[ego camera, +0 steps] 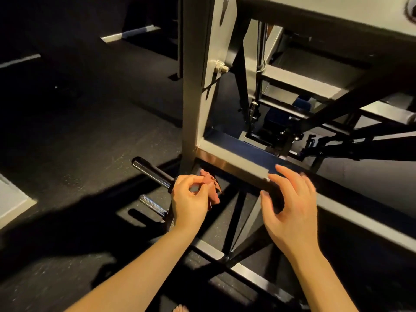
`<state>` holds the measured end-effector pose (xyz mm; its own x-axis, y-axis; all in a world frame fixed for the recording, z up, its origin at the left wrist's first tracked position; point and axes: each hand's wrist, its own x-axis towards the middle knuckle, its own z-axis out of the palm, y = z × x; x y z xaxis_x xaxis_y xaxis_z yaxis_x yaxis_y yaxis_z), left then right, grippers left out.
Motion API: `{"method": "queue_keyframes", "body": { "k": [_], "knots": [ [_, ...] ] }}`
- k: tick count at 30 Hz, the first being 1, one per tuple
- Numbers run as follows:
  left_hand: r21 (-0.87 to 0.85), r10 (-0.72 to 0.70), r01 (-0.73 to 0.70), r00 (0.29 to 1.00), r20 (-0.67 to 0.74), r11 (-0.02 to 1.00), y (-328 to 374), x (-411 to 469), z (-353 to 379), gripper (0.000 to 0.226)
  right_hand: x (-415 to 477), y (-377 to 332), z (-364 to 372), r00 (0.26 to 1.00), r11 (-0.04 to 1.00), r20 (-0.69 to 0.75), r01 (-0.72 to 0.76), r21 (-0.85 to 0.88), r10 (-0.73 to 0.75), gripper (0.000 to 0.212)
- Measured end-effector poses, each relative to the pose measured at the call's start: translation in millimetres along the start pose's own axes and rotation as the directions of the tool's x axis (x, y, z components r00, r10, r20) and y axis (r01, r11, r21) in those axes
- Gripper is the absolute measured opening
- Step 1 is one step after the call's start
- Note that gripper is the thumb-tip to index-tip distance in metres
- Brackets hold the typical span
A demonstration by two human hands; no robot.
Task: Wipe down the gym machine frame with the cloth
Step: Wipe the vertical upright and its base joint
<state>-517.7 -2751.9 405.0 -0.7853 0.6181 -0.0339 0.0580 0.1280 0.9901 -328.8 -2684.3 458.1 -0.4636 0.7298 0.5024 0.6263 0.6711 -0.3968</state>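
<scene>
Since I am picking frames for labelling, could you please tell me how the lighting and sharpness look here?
Head view: dim, warm light, the floor mostly dark under hard shadows; the right hand is motion-blurred at its fingertips; the left hand and the cloth it pinches are sharper; the frame bars splay, likely from wide-angle distortion.

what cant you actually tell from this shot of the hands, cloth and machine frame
All in the head view:
cloth: mostly hidden by the left hand pinching it; its size, and whether it touches the upright post, are unclear.
right hand: motion-blurred; contact with the horizontal bar cannot be told.
upright post: top cut off by the upper edge.
inner mechanism: dark, small, screened by bars.
</scene>
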Motion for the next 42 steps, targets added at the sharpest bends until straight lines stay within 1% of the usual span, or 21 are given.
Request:
{"method": "queue_keyframes", "body": {
  "k": [3, 6, 8, 9, 11, 14, 18, 20, 22, 24, 27, 28, 30, 31, 32, 34, 36, 39, 40, 41, 42],
  "knots": [
    [0.033, 0.0, -0.003, 0.997, 0.084, 0.999, -3, -16, -13, 0.012, -20, -8, 6, 0.999, 0.995, -0.031, -0.025, 0.093, 0.028, 0.032],
    [0.075, 0.051, -0.068, 0.977, 0.206, 0.995, -1, -31, -20, 0.013, -39, -20, 8, 0.993, 0.981, -0.083, -0.073, 0.178, 0.089, 0.025],
    [0.062, 0.077, -0.1, 0.95, 0.302, 0.993, 4, -42, -22, 0.013, -53, -28, 7, 0.982, 0.958, -0.078, -0.149, 0.245, 0.173, 0.024],
    [0.056, 0.08, -0.106, 0.936, 0.343, 0.993, 6, -47, -22, 0.014, -61, -32, 7, 0.968, 0.926, -0.04, -0.224, 0.304, 0.247, 0.022],
    [0.081, 0.082, -0.124, 0.913, 0.401, 0.989, 7, -57, -17, 0.014, -76, -35, 5, 0.909, 0.803, 0.108, -0.406, 0.436, 0.401, 0.019],
    [0.131, 0.102, -0.176, 0.892, 0.44, 0.976, 5, -74, -7, 0.014, -102, -30, 2, 0.828, 0.592, 0.312, -0.554, 0.586, 0.466, 0.023],
    [0.114, 0.153, -0.248, 0.836, 0.527, 0.962, 2, -102, 12, 0.014, -134, -17, -1, 0.765, 0.418, 0.325, -0.595, 0.686, 0.556, 0.024],
    [0.091, 0.167, -0.276, 0.779, 0.604, 0.957, 1, -113, 22, 0.017, -145, -10, -2, 0.727, 0.334, 0.291, -0.583, 0.741, 0.622, 0.024],
    [0.068, 0.149, -0.28, 0.682, 0.716, 0.958, 1, -120, 29, 0.029, -151, -1, -7, 0.706, 0.305, 0.247, -0.557, 0.773, 0.664, 0.021],
    [0.051, 0.128, -0.264, 0.619, 0.775, 0.963, 2, -119, 34, 0.034, -154, 9, -12, 0.684, 0.306, 0.204, -0.545, 0.78, 0.7, 0.018],
    [-0.039, 0.187, -0.246, 0.614, 0.767, 0.969, -3, -106, 44, 0.019, -156, 26, -11, 0.671, 0.294, 0.197, -0.544, 0.786, 0.715, 0.02],
    [-0.04, 0.211, -0.277, 0.622, 0.754, 0.96, -7, -101, 48, 0.017, -155, 29, -7, 0.675, 0.247, 0.224, -0.527, 0.813, 0.703, 0.021],
    [0.001, 0.249, -0.355, 0.658, 0.71, 0.935, -21, -93, 59, 0.023, -151, 34, 6, 0.697, 0.148, 0.27, -0.477, 0.866, 0.665, 0.026],
    [0.018, 0.263, -0.381, 0.672, 0.692, 0.924, -28, -90, 65, 0.026, -150, 36, 14, 0.718, 0.162, 0.257, -0.458, 0.874, 0.647, 0.029],
    [0.024, 0.275, -0.398, 0.674, 0.686, 0.917, -35, -87, 70, 0.026, -150, 39, 22, 0.743, 0.222, 0.217, -0.443, 0.868, 0.633, 0.029],
    [0.008, 0.283, -0.414, 0.637, 0.717, 0.91, -43, -79, 78, 0.025, -149, 46, 34, 0.781, 0.389, 0.085, -0.399, 0.83, 0.619, 0.02],
    [-0.027, 0.253, -0.386, 0.548, 0.797, 0.922, -45, -67, 82, 0.026, -149, 56, 40, 0.813, 0.519, -0.03, -0.343, 0.783, 0.581, 0.014],
    [-0.081, 0.19, -0.293, 0.366, 0.911, 0.953, -44, -52, 83, 0.031, -147, 72, 40, 0.854, 0.636, -0.168, -0.221, 0.74, 0.492, 0.023],
    [-0.113, 0.218, -0.298, 0.346, 0.913, 0.948, -46, -48, 85, 0.029, -145, 76, 38, 0.86, 0.651, -0.204, -0.178, 0.738, 0.467, 0.029],
    [-0.142, 0.267, -0.334, 0.367, 0.891, 0.932, -49, -44, 87, 0.027, -142, 79, 38, 0.869, 0.681, -0.238, -0.143, 0.719, 0.433, 0.034],
    [-0.166, 0.335, -0.393, 0.412, 0.848, 0.904, -52, -41, 90, 0.025, -140, 82, 40, 0.879, 0.731, -0.272, -0.117, 0.673, 0.391, 0.038]
  ]
}}
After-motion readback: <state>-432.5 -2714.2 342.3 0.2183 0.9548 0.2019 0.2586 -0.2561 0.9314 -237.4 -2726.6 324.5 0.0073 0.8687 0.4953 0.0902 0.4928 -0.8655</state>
